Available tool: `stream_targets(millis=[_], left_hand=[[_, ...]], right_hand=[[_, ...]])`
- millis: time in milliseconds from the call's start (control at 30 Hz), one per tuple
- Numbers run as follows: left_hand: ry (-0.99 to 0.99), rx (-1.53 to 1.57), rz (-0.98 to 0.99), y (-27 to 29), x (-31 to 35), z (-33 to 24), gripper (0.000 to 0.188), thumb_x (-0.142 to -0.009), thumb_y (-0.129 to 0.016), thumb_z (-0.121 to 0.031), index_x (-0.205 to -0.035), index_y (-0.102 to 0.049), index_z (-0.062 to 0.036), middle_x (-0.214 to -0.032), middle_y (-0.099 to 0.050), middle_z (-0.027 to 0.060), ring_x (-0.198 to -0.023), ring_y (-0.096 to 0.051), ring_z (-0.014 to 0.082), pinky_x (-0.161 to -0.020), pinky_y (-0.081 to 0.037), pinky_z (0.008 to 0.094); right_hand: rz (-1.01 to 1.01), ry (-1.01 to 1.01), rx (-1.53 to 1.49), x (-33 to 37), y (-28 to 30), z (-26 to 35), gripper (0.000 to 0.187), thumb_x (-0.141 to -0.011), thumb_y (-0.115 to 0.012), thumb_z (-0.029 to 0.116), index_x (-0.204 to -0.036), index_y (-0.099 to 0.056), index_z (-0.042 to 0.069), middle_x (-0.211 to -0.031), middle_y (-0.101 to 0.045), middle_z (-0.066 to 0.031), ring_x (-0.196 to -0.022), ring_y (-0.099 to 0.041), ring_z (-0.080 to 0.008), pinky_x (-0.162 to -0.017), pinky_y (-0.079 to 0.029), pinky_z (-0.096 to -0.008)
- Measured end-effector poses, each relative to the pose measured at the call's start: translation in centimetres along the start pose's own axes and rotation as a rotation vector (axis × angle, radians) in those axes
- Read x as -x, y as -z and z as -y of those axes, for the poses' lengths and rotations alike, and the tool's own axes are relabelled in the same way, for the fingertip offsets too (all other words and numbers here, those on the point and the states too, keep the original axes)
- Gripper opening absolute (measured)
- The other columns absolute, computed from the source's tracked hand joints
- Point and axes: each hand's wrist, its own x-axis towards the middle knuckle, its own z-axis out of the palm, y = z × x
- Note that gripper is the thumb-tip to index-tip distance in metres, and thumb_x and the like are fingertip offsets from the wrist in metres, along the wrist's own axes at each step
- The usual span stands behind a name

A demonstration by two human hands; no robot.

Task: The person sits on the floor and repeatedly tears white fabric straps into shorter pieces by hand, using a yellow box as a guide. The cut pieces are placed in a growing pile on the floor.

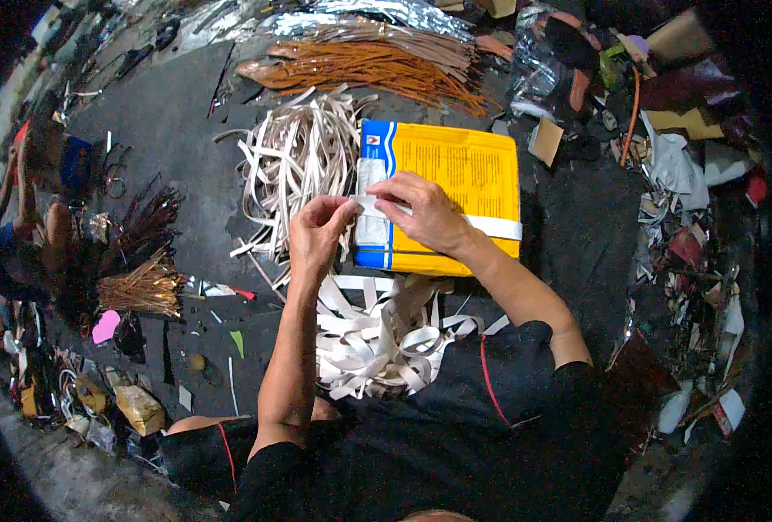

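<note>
A flat white strip [490, 226] lies across a yellow and blue package [464, 165] in front of me. At the package's left edge my left hand [318, 228] pinches the strip's end between thumb and fingertips. Just to the right, my right hand [427, 211] rests over the package with its thumb and fingers closed on the same strip. A tangled heap of pale strips [295, 165] lies left of the package. More loose white strips [386, 344] are piled between the package and my body.
Bundles of orange-brown strips [369, 70] and shiny silver strips [377, 10] lie at the back. Mixed scraps [686, 252] cover the right side. On the left sit another person [29, 226], a bundle of coppery strips [142, 285] and a pink piece [106, 327].
</note>
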Motion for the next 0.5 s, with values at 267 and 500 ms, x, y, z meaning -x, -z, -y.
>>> stream_targets(millis=[267,500], left_hand=[[0.003,0.097,0.04,-0.2,-0.4,1.0,0.022,-0.09,-0.066,-0.021,-0.094,-0.064,0.0006,-0.083,-0.065,0.0032,-0.074,-0.057,0.0075,-0.067,-0.044,0.0214],[0.142,0.411,0.075,-0.5,-0.9,1.1,0.02,-0.091,-0.063,-0.024,-0.092,-0.06,-0.0048,-0.07,-0.055,-0.0012,-0.064,-0.05,0.0046,-0.057,-0.037,0.0191]], right_hand=[[0.057,0.065,0.046,0.4,-0.2,-0.9,0.024,-0.076,-0.063,0.0,-0.1,-0.066,0.004,-0.083,-0.059,-0.0111,-0.083,-0.059,-0.0289,-0.075,-0.05,-0.0366],[0.109,0.249,0.397,0.3,-0.4,0.0,0.021,-0.073,-0.066,0.006,-0.094,-0.065,0.004,-0.082,-0.058,-0.0099,-0.081,-0.059,-0.0278,-0.075,-0.049,-0.0366]])
